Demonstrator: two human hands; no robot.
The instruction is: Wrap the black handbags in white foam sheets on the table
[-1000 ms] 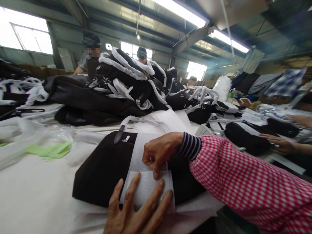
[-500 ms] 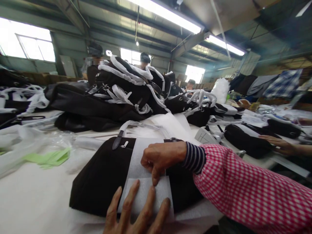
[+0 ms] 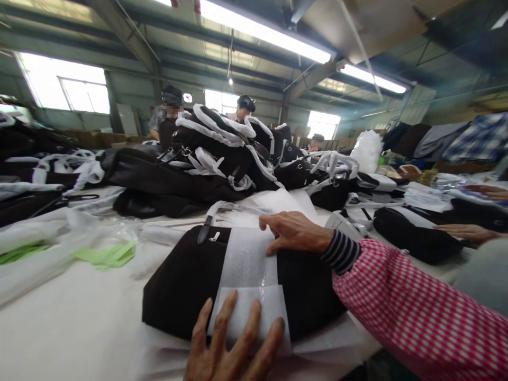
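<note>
Palm of left hand (image 3: 230, 349) is cut off; both hands' grips released, flat on foam strip (image 3: 250, 270).

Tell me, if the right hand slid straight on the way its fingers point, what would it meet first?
Probably the small silver zipper pull near the black bag's top edge. The right hand points leftward across the white foam strip; depth is uncertain.

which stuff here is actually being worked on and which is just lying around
In hand:
dark bag
white foam strip across it
left hand flat on the strip
right hand at its top end

Lying about:
pile of bags
green scraps
another person's hand
</note>
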